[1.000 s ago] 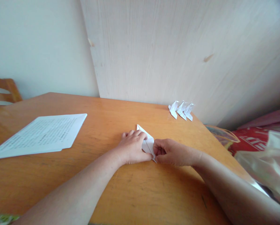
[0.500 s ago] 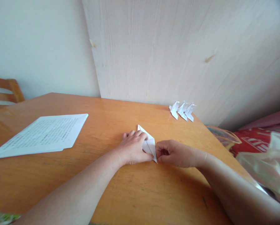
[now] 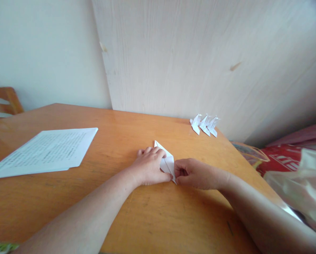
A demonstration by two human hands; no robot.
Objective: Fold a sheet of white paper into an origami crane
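Observation:
A white folded paper (image 3: 168, 162) with a long pointed tip lies on the table in front of me, a crease running across it. My left hand (image 3: 150, 166) rests over its left side, holding it down, with the thumb near the lower corner and the fingers curved across the upper part. At the right edge, my right hand (image 3: 193, 173) is closed, its curled fingers and thumb pinching the paper near the lower right corner. The fingertips partly hide that edge.
A stack of printed sheets (image 3: 49, 150) lies on the wooden table (image 3: 121, 132) at left. Several small folded paper figures (image 3: 204, 125) stand at the back right. A chair (image 3: 4, 100) is beyond the left side; red and pale bags (image 3: 282, 158) sit beside the right edge.
The right hand has edged slightly inward against the paper's edge. The whole view has shifted a little; the left hand keeps its place on the paper.

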